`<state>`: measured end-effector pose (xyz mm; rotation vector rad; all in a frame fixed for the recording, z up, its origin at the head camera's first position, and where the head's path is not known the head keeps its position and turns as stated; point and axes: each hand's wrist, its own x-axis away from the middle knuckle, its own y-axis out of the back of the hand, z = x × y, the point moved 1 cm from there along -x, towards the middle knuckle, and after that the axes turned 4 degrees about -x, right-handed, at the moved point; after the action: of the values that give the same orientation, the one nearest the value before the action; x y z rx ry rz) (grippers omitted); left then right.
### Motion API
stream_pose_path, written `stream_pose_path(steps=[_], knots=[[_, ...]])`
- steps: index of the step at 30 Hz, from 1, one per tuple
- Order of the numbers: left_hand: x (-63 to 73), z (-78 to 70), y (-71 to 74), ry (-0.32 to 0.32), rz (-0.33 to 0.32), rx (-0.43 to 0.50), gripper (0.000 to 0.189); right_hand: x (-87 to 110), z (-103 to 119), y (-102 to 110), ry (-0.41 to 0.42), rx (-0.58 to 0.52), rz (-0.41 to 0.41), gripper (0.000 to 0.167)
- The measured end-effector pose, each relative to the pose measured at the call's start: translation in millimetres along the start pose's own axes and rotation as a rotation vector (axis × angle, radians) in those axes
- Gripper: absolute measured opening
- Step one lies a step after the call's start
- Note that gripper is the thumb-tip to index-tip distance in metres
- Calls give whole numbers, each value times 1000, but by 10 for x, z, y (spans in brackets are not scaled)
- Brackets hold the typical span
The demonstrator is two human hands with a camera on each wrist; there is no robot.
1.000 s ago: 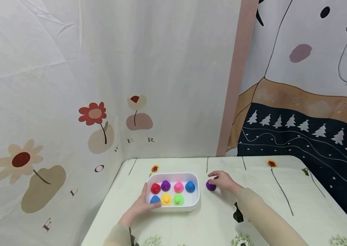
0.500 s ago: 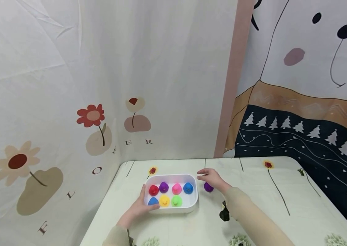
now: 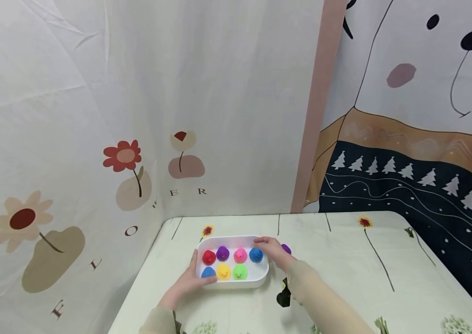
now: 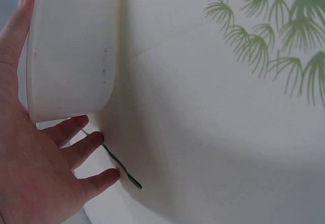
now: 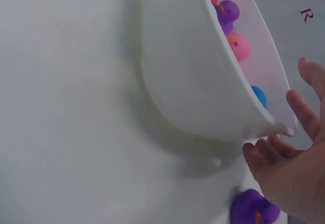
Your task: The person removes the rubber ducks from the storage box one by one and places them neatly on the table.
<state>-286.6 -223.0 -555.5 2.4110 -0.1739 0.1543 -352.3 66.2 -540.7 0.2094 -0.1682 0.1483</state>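
Note:
A white plastic tub (image 3: 236,285) stands on the table with several small rubber ducks inside. Red (image 3: 209,257), purple (image 3: 222,253), pink (image 3: 240,255) and blue (image 3: 255,254) ones form the back row; another blue (image 3: 208,272), a yellow (image 3: 223,272) and a green (image 3: 240,272) form the front. My left hand (image 3: 185,284) holds the tub's front-left corner, thumb along the near rim. At the right end my right hand (image 3: 275,253) has loose, empty fingers, its fingertips right at the rim (image 5: 282,130). One more purple duck (image 5: 251,209) sits outside on the table, partly hidden behind my right hand in the head view.
A pale, flower-printed cloth covers the table (image 3: 344,260). White curtains (image 3: 236,116) with flower prints hang behind and to the left, and a dark tree-patterned cloth (image 3: 403,181) hangs at the right. A black wrist strap piece (image 3: 283,297) dangles beneath my right sleeve.
My right hand has left the purple duck on the table and moved left to the tub's right rim. My left hand keeps its place on the tub. The view has shifted slightly.

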Motion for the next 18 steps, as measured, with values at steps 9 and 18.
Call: stream_pose_path(steps=[9, 18], knots=[[4, 47, -16, -20, -9, -7, 120, 63, -60, -184, 14, 32, -19, 46], [-9, 70, -13, 0, 3, 6, 123, 46, -45, -192, 49, 152, -56, 40]])
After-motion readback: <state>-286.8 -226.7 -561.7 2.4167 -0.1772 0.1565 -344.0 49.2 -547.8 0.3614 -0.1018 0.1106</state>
